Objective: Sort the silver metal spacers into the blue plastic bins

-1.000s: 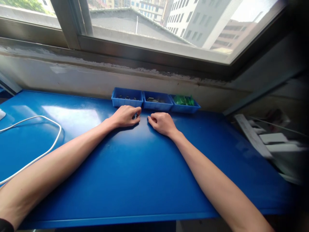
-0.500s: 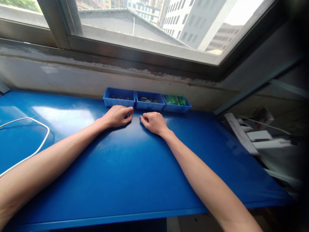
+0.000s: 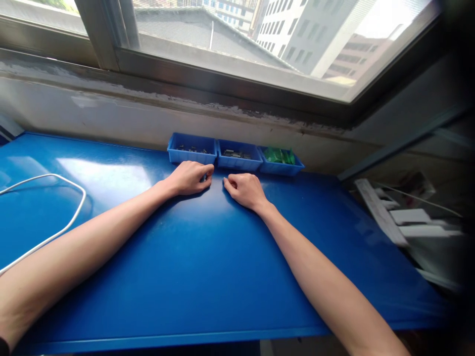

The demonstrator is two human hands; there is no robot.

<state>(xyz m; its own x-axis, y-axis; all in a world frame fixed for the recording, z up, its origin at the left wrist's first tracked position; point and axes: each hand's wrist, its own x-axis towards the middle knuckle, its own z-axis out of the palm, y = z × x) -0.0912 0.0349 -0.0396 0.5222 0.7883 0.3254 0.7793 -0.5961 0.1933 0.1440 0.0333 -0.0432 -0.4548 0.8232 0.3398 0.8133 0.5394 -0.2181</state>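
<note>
Daylight from a wide window (image 3: pixel 237 39) falls across a glossy blue table (image 3: pixel 208 267) that runs up to a scuffed white wall beneath the sill. Both of the person's bare forearms stretch far out over this surface, and the two hands lie close together near its far edge, knuckles up.

The left hand (image 3: pixel 191 177) rests on the table with its fingers curled under into a loose fist, thumb tip pressed toward the bent forefinger; whether anything small sits inside that pinch cannot be told, since the spot is too tiny to read. The right hand (image 3: pixel 245 189) lies just beside it, a narrow strip of bare table between the two, its fingers likewise curled inward and nothing visible in them.

Directly beyond the left hand's knuckles, nearly touching them, stands the left blue bin (image 3: pixel 192 150), holding a few small dark parts. Beyond the gap between the hands and ahead of the right hand's fingertips sits the middle blue bin (image 3: pixel 238 156), also with small dark pieces. Further out past the right hand's outer side is the right blue bin (image 3: pixel 282 163), filled with green pieces. All three bins stand side by side, touching, in a row against the wall.

Well away from the left hand, beyond the left forearm's outer side, a white cable (image 3: pixel 55 207) loops across the table. Off past the right arm, beyond the table's edge, pale slats and clutter (image 3: pixel 401 217) lie blurred.
</note>
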